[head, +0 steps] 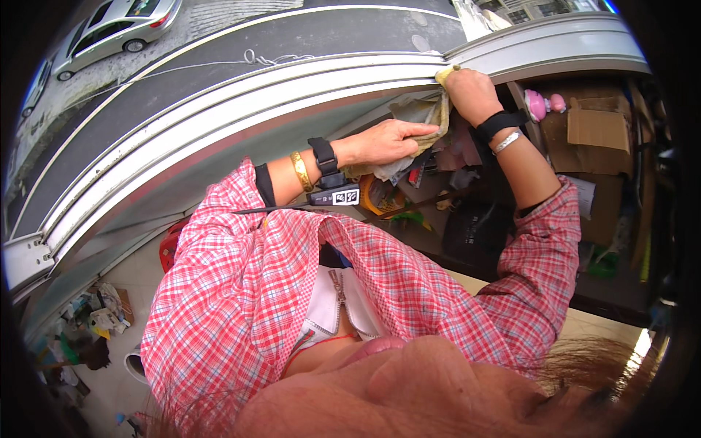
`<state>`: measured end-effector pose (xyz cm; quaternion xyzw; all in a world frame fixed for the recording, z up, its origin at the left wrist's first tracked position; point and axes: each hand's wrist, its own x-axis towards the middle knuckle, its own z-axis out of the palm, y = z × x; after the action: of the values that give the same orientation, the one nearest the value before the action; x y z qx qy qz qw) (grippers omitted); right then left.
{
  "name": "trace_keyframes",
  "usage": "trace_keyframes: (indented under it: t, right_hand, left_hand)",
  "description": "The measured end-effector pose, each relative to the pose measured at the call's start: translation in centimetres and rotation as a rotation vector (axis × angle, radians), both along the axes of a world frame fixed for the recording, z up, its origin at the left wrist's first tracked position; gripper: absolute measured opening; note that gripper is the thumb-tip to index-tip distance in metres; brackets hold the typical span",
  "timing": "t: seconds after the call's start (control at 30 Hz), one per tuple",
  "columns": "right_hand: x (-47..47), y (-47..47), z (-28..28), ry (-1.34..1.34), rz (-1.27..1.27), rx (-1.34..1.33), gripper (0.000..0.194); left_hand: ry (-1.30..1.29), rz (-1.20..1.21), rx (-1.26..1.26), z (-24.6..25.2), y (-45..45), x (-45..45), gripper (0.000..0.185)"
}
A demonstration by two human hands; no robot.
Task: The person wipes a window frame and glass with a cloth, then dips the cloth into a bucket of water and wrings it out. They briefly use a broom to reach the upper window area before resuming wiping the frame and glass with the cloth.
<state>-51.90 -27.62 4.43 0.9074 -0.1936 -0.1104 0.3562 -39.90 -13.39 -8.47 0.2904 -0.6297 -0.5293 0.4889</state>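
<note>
My right hand (472, 96) is closed on one end of a yellowish cloth (444, 112), at the inner edge of a white metal sliding-window track (361, 74). From there the cloth hangs down towards my left hand (386, 141). The left hand's index finger lies extended along the cloth, and its other fingers curl on the bunched part. Part of the cloth is hidden beneath that hand. Both wrists wear black straps; a gold bangle (300, 171) circles the left arm and a silver bracelet (506, 142) the right.
Below my hands, a dark desk holds an orange basket (378, 194) and a black case (473, 232). Right of them are a pink figurine (539, 104) and cardboard (597, 128). A black device (334, 196) hangs by the left forearm. Outside, a car (109, 35) stands beside the road.
</note>
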Motion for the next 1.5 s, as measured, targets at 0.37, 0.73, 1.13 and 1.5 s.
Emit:
trace_keyframes:
  t: [0.37,0.73,1.13,1.5]
  right_hand:
    - [0.7,3.6,-0.8,-0.224,0.178,0.108,0.005]
    - [-1.2,8.3,3.3,-0.608,0.404,0.407,0.008]
    - [-9.7,6.3,-5.6,-1.192,-0.311,1.054,0.021]
    - [-7.8,9.5,-6.3,-1.407,-0.090,1.191,0.019]
  left_hand:
    - [-0.069,0.107,-0.247,0.4,7.1,4.8,0.049]
    - [-0.238,0.035,0.012,6.4,11.8,8.2,0.037]
    - [-0.382,0.431,0.007,7.5,12.3,9.4,0.016]
    - [0.253,0.428,0.233,11.9,7.0,8.8,0.019]
